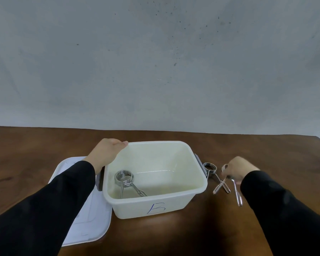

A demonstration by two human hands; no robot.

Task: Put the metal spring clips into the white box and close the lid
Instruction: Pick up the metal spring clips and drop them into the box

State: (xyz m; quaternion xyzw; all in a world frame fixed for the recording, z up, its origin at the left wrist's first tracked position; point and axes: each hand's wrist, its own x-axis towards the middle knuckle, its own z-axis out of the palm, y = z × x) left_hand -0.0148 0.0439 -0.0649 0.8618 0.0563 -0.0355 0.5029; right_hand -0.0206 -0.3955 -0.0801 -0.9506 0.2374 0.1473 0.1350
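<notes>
The white box (174, 206) stands open on the wooden table, a blue letter marked on its front wall. One metal spring clip (125, 179) lies inside at the left. My left hand (106, 154) grips the box's far left rim. The flat white lid (78, 209) lies on the table left of the box, partly under my left sleeve. Right of the box, a second clip (210, 168) rests on the table by the grey latch. My right hand (236, 170) is closed around a third clip (236, 193), whose coil shows between the fingers and whose handles point toward me.
A grey latch (199, 163) sticks out of the box's right side, another (99, 182) on the left. The brown table (44, 145) runs back to a grey wall, and its right edge shows at the far right.
</notes>
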